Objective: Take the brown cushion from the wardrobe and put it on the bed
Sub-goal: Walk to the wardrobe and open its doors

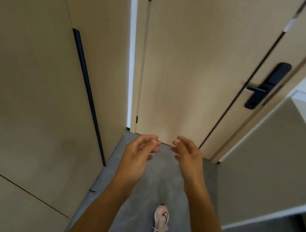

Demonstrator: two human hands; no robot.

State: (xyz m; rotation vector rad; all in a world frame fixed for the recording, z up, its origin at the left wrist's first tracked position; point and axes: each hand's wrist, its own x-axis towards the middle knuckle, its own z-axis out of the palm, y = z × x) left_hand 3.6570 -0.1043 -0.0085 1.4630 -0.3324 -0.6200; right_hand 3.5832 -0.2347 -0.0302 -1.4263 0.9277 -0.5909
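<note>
Bare forearms, no sleeves; white sneaker (161,224), dark swoosh.

Door lock (267,85) motion-blurred, shoe (161,224) heel hidden behind leg, forearms cropped

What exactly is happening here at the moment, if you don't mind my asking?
A person is standing on a grey floor in a narrow passage with both arms held out in front. The left hand and the right hand are open and hold nothing. A tall beige cabinet door with a long black handle stands shut to the left, and a door with a black lever lock is ahead. No brown cushion or bed is in view.
</note>
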